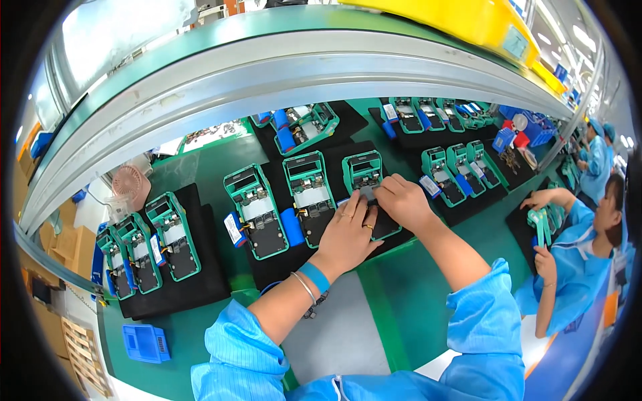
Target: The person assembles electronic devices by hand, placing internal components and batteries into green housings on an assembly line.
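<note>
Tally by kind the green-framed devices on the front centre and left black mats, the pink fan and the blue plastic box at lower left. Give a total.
Green-framed devices on the front centre mat: 3
Green-framed units on the left mat: 3
Pink fan: 1
Blue plastic box: 1
Total: 8

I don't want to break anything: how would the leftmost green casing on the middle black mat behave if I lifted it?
The casing is probably stiff, looking like moulded plastic. Its exposed inner parts could be fragile. The blue battery pack might dangle, since wires seem attached.
</note>
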`<state>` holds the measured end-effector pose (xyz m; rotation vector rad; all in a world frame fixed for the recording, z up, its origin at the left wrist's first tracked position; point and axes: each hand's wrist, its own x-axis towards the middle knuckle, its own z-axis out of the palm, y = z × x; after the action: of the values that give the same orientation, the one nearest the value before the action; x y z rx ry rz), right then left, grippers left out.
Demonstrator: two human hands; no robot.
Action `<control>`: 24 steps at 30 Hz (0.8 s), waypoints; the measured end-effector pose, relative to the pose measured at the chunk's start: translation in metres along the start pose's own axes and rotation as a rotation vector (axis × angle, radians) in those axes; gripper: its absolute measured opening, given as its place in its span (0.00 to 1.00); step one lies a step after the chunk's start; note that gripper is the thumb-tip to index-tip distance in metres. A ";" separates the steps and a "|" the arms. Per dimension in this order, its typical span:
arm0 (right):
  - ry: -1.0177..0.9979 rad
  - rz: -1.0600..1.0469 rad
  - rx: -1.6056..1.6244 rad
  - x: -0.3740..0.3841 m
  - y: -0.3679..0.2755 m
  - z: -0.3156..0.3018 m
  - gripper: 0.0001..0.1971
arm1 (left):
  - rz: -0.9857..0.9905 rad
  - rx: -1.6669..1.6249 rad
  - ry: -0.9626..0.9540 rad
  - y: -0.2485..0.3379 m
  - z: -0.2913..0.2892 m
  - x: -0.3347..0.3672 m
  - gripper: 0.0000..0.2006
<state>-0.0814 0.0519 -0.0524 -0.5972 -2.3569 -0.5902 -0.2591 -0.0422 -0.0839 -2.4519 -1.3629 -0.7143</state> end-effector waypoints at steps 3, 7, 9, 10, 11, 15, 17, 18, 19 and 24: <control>-0.035 -0.073 -0.051 0.007 0.003 0.005 0.08 | -0.011 -0.048 0.003 0.000 -0.001 -0.002 0.34; -0.106 -0.139 -0.112 0.012 0.006 0.002 0.08 | 0.000 -0.064 0.033 -0.001 0.000 0.000 0.35; -0.153 -0.204 -0.113 0.017 0.008 -0.002 0.08 | -0.006 -0.079 0.040 -0.003 0.002 -0.001 0.35; -0.159 -0.208 -0.110 0.017 0.009 -0.001 0.08 | -0.004 -0.078 0.044 -0.003 0.002 -0.002 0.35; -0.168 -0.226 -0.108 0.017 0.011 -0.001 0.08 | 0.002 -0.077 0.051 -0.003 0.002 -0.001 0.35; -0.149 -0.222 -0.130 0.015 0.015 0.002 0.08 | 0.004 -0.082 0.043 -0.003 0.001 -0.001 0.34; -0.157 -0.216 -0.139 0.015 0.016 0.002 0.08 | 0.001 -0.084 0.050 -0.002 0.002 0.000 0.34; -0.162 -0.208 -0.145 0.016 0.017 0.002 0.08 | 0.001 -0.084 0.049 -0.002 0.001 0.000 0.34; -0.162 -0.206 -0.145 0.018 0.017 0.000 0.08 | 0.003 -0.083 0.043 -0.002 0.000 0.000 0.34; -0.206 -0.162 -0.144 0.036 0.017 -0.006 0.08 | 0.007 -0.085 0.046 -0.003 -0.001 0.003 0.33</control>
<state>-0.0943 0.0713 -0.0200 -0.5566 -2.5892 -0.8108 -0.2607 -0.0388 -0.0821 -2.4870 -1.3331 -0.8374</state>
